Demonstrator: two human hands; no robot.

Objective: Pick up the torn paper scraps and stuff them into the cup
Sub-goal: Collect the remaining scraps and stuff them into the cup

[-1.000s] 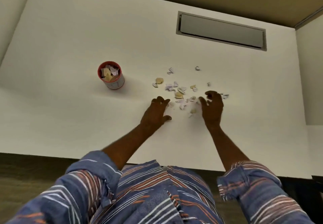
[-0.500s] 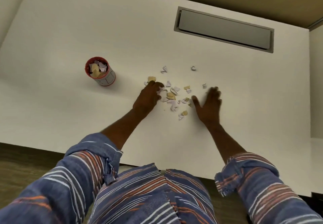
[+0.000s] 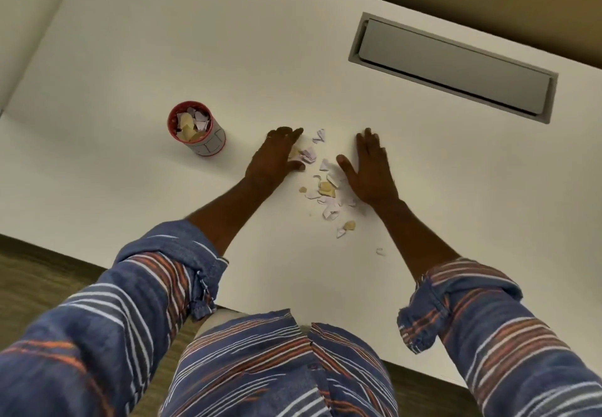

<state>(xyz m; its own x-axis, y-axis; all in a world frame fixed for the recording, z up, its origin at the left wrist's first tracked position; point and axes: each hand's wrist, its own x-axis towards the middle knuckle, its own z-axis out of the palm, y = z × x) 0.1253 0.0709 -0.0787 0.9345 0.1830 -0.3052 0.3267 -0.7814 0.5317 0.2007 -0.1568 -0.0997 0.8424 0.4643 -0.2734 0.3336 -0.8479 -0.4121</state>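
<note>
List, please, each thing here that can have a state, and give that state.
Cup: upright, partly filled with scraps.
Paper scraps: loose on the table, between the hands.
Left hand: flat on the table, holding nothing.
Right hand: flat, fingers spread, holding nothing.
Table hatch: closed.

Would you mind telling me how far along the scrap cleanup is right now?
Partly done: the red cup already holds a heap of scraps near its rim. In hand: the left hand and right hand lie open on the table, flanking the loose scraps. Left: that whole pile, plus one stray bit nearer the table's front edge.
</note>
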